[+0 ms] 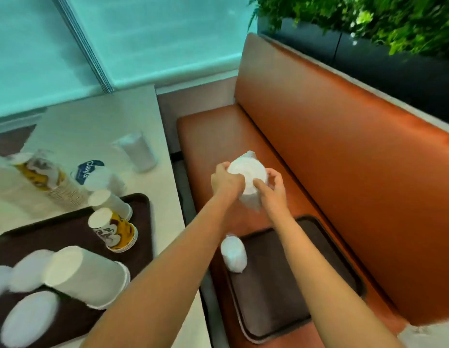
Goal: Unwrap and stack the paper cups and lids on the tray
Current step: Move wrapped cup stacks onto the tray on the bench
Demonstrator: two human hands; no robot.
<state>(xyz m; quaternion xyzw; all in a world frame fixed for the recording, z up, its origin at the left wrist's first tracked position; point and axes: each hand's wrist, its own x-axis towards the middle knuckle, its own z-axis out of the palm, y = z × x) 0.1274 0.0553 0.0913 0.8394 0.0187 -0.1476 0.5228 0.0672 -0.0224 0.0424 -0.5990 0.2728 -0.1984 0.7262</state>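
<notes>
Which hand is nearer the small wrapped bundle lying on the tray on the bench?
Neither clearly. Both the left hand and the right hand grip the wrapped stack held above the bench, well beyond the small bundle, which lies under the forearms.

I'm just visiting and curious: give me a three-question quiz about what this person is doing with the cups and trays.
1. True or false: both hands hold the wrapped white stack over the orange bench.
2. Where does the smaller wrapped bundle lie? A) on the table B) at the bench tray's edge C) on the floor
3. How do the loose cups stand on the table tray: mouth up or mouth down?

Key: 1 true, left hand and right hand; 2 B; 3 mouth down, as with the patterned cup.
</notes>
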